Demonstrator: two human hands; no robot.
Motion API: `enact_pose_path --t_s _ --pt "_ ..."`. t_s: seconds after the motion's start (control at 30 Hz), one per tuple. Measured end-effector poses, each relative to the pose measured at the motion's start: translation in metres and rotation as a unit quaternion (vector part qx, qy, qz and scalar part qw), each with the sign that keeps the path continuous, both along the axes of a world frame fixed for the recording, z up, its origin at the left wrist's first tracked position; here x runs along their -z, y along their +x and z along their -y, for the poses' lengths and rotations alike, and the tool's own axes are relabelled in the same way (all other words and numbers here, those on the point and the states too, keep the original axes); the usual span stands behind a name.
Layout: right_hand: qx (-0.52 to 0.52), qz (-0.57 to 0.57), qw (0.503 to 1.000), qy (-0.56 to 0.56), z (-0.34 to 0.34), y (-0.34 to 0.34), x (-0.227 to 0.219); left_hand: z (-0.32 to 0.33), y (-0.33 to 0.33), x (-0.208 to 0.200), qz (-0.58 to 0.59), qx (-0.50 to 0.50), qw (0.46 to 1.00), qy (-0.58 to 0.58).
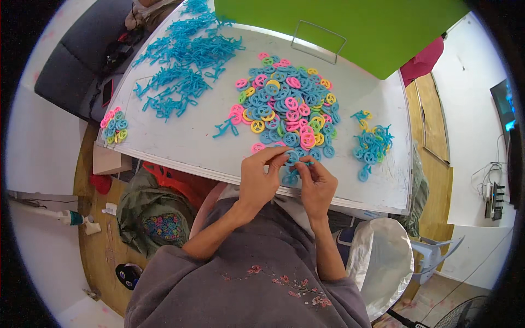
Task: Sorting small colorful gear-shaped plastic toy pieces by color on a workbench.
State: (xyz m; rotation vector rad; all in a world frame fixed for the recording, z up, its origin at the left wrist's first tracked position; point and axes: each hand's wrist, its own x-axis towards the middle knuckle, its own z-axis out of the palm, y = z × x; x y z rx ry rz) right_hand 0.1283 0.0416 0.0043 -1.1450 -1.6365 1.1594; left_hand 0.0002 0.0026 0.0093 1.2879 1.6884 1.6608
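Observation:
Near the front edge of the white table, my left hand [259, 177] pinches a small blue plastic wheel [293, 158] between thumb and fingertips. Close beside it, my right hand [318, 188] is closed on a small blue plastic piece [308, 160], mostly covered by the fingers. Another blue piece [290, 178] shows just below, between the hands. Right beyond my fingers spreads a heap of plastic wheels [292, 104] in blue, pink, yellow and green. One forked blue piece [226, 128] lies apart, left of the heap.
Forked blue pieces [186, 60] are piled at the far left. A cluster of blue pieces with wheels [373, 145] lies at the right, and a few wheels [114, 127] at the left corner. A green panel [350, 27] stands behind. Below are a green sack [147, 202] and a silvery-lined container [385, 262].

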Motion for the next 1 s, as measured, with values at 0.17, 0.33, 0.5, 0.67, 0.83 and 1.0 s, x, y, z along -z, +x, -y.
enact_pose_path --t_s 0.17,0.33,0.5,0.67,0.83,1.0 --pt "0.017 -0.049 0.997 -0.065 0.001 -0.008 -0.004 -0.001 0.002 0.005 0.038 -0.028 0.999 -0.013" --pt "0.062 -0.054 0.996 -0.037 0.003 -0.013 -0.001 0.001 0.003 -0.007 -0.051 -0.042 0.998 -0.02" --pt "0.048 0.0 0.997 0.068 -0.005 -0.007 0.002 0.0 -0.005 -0.003 -0.07 -0.031 0.997 -0.025" --pt "-0.072 0.029 0.993 0.088 -0.013 0.008 -0.005 -0.001 -0.01 0.003 -0.044 0.036 0.998 0.004" --pt "0.006 0.048 0.999 0.005 -0.032 0.043 -0.006 0.001 -0.022 -0.001 -0.083 -0.019 0.996 -0.017" --pt "0.16 0.118 0.974 0.108 -0.095 0.118 -0.015 0.004 -0.09 0.018 -0.362 -0.233 0.9 -0.066"
